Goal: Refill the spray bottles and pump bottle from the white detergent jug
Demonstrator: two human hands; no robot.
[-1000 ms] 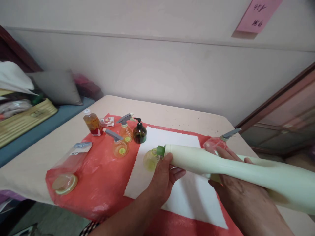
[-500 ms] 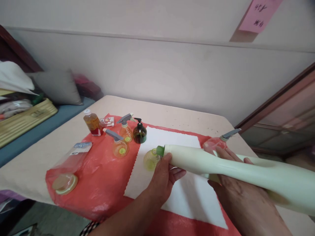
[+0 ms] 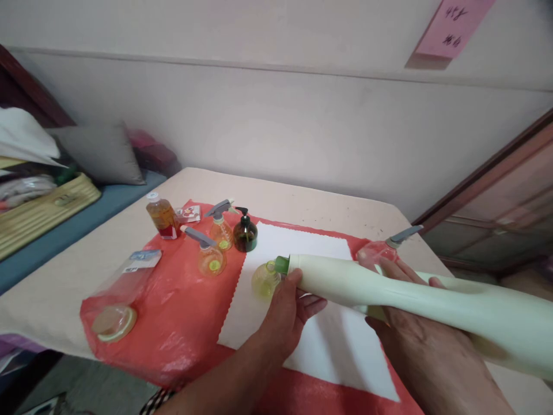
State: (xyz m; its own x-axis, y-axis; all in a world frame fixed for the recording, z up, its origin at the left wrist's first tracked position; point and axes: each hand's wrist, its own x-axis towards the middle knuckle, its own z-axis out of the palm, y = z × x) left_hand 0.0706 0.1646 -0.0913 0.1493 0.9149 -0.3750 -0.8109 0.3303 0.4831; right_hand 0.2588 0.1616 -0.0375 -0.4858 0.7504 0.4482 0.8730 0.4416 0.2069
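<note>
A large pale green plastic jug (image 3: 341,279) with a long neck lies tilted across both my hands. My left hand (image 3: 285,311) supports the neck near its end, thumb pressed on the side and fingers underneath. Farther back, my right hand (image 3: 415,317) grips the jug's body or handle, with part of the fingers hidden behind it. A green mouth (image 3: 281,264) sticks out of the neck beside the opening of a small round clear bottle (image 3: 264,280). That bottle holds some yellow-green liquid and stands on a white sheet (image 3: 311,242). Whether the two mouths touch, I cannot tell.
Left of the sheet, on red plastic (image 3: 173,305), stand two clear spray bottles (image 3: 211,262), a dark green pump bottle (image 3: 245,235), an amber bottle (image 3: 163,216) and a round lidded container (image 3: 114,323). Another spray bottle (image 3: 380,248) lies at the right.
</note>
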